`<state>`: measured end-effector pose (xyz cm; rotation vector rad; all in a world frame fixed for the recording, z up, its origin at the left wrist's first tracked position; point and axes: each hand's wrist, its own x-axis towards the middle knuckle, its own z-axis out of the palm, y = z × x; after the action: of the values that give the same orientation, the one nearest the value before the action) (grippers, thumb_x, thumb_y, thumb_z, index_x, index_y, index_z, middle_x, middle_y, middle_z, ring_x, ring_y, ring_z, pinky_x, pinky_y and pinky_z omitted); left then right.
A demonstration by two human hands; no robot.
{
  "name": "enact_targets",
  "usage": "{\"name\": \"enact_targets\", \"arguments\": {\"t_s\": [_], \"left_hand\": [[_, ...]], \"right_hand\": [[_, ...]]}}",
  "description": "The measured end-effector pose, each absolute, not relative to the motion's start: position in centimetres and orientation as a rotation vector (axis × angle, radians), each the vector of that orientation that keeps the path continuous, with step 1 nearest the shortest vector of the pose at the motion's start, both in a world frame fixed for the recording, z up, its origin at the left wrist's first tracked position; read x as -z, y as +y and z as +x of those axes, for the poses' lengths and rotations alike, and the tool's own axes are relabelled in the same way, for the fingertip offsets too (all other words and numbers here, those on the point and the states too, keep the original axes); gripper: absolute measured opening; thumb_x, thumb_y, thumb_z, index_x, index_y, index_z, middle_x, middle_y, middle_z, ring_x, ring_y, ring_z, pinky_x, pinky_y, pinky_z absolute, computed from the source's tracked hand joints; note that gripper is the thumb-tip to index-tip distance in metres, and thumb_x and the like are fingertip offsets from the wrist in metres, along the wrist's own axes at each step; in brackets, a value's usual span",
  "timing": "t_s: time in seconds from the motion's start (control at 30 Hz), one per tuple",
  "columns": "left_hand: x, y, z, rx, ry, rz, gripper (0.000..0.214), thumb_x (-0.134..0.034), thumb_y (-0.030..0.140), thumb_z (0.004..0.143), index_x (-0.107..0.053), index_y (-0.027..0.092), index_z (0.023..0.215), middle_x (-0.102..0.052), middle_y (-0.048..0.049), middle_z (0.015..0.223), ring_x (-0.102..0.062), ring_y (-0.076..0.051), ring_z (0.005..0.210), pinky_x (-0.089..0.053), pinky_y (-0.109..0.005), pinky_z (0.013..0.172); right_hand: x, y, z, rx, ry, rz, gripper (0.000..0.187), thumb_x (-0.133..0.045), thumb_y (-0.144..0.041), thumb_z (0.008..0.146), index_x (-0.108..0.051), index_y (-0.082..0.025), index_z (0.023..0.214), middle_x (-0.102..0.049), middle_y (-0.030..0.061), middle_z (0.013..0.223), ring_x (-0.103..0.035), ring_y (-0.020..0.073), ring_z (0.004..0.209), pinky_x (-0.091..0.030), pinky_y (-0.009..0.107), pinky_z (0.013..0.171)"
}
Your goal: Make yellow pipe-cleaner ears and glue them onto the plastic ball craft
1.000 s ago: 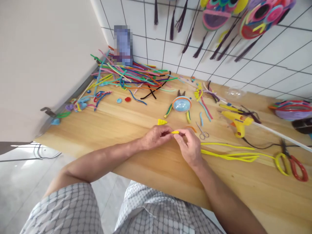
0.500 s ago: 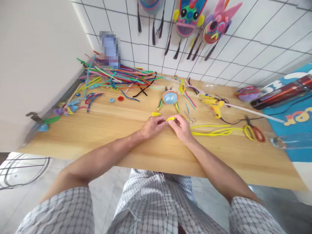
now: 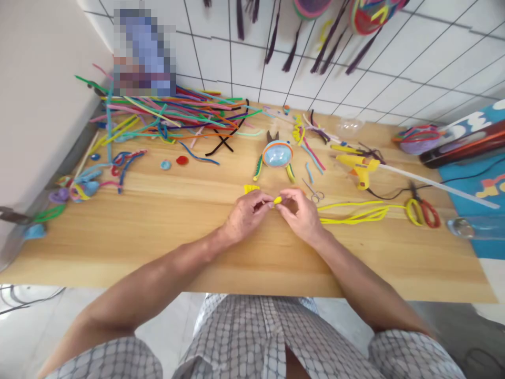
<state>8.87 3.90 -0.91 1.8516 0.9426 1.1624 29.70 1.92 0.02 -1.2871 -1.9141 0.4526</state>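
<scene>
"Yellow is the small piece (image 3: 278,200) between our fingertips, above the table (image 3: 165,226). Do we hold it with both hands?"

"Yes. Our left hand (image 3: 241,217) pinches one end, and the thumb and finger of our right hand (image 3: 302,216) close on the other."

"How will it handle?"

"We judge it very light, soft and easy to bend, hardly slippery. We should take it by its ends, gently, because strong pressure may flatten it."

"And what differs from half a second ago?"

"Then the piece showed longer, along our right fingers; now it shows shorter and more tilted. Beyond our hands, the yellow strips (image 3: 355,218) lie as before, but the hanging masks (image 3: 371,17) are cut more by the upper edge of our view."
</scene>
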Motion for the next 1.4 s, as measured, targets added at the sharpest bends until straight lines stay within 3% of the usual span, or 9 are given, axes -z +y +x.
{"name": "enact_targets", "arguments": {"t_s": [0.13,0.3,0.4,0.8,0.93,1.07,1.3,1.4], "left_hand": [[0.4,3.6,8.9,-1.100,0.990,1.776,0.017,-0.070,0.034,0.103,-0.077,0.018,0.105,-0.074,-0.0020,0.082,-0.060,-0.011,0.065,-0.049,-0.023,0.062],[0.2,3.5,8.8,-1.079,0.973,1.771,0.019,-0.071,0.033,0.102,-0.077,0.018,0.110,-0.079,-0.0050,0.091,-0.068,-0.014,0.073,-0.054,-0.025,0.069],[0.3,3.7,8.7,-1.076,0.986,1.784,0.014,-0.066,0.028,0.103,-0.076,0.019,0.101,-0.079,-0.0043,0.089,-0.070,-0.015,0.078,-0.055,-0.026,0.075],[1.2,4.3,8.7,-1.092,1.095,1.692,0.019,-0.070,0.036,0.098,-0.070,0.020,0.089,-0.069,0.0015,0.073,-0.063,-0.013,0.066,-0.050,-0.026,0.066],[1.3,4.5,8.8,-1.094,1.140,1.678,0.024,-0.072,0.042,0.097,-0.069,0.020,0.090,-0.070,0.0001,0.077,-0.064,-0.014,0.069,-0.051,-0.026,0.068],[1.0,4.7,8.6,-1.036,1.073,1.640,0.032,-0.070,0.050,0.097,-0.069,0.019,0.105,-0.075,-0.0043,0.092,-0.068,-0.015,0.077,-0.056,-0.027,0.075],[-0.1,4.6,8.7,-0.978,1.181,1.866,0.019,-0.066,0.037,0.097,-0.068,0.019,0.092,-0.073,-0.0022,0.082,-0.066,-0.015,0.074,-0.053,-0.028,0.074],[-1.2,5.1,8.2,-0.986,1.214,1.880,0.013,-0.064,0.032,0.098,-0.066,0.020,0.095,-0.071,-0.0006,0.082,-0.065,-0.014,0.073,-0.052,-0.026,0.072]], "right_hand": [[-0.6,2.0,29.7,-0.433,-2.009,-1.241,0.007,-0.067,-0.022,0.101,-0.066,-0.026,0.106,-0.076,0.0045,0.091,-0.073,0.0222,0.083,-0.058,0.035,0.077],[-1.0,1.8,29.4,-0.419,-2.094,-1.183,0.010,-0.061,-0.019,0.104,-0.065,-0.025,0.097,-0.073,0.0055,0.087,-0.069,0.0221,0.082,-0.054,0.035,0.075],[-0.8,1.7,29.2,-0.460,-2.105,-1.190,0.007,-0.063,-0.021,0.103,-0.065,-0.024,0.097,-0.072,0.0049,0.086,-0.067,0.0216,0.081,-0.052,0.034,0.075],[0.4,2.2,28.6,-0.571,-1.958,-1.217,0.011,-0.066,-0.024,0.099,-0.062,-0.024,0.089,-0.070,0.0028,0.083,-0.059,0.0196,0.076,-0.047,0.033,0.074],[0.7,2.6,28.4,-0.620,-1.917,-1.238,0.011,-0.067,-0.021,0.096,-0.061,-0.024,0.088,-0.069,0.0015,0.081,-0.060,0.0187,0.074,-0.046,0.032,0.074],[0.6,2.8,28.3,-0.626,-1.905,-1.295,0.011,-0.068,-0.021,0.097,-0.061,-0.024,0.088,-0.070,0.0011,0.083,-0.062,0.0191,0.077,-0.045,0.031,0.075],[0.2,2.8,27.8,-0.483,-2.002,-1.325,0.011,-0.065,-0.021,0.100,-0.064,-0.024,0.089,-0.073,0.0056,0.088,-0.067,0.0235,0.088,-0.049,0.034,0.082],[-0.6,2.9,28.2,-0.453,-1.979,-1.299,0.003,-0.065,-0.023,0.100,-0.068,-0.024,0.098,-0.077,0.0073,0.095,-0.070,0.0244,0.093,-0.053,0.036,0.088]]}}
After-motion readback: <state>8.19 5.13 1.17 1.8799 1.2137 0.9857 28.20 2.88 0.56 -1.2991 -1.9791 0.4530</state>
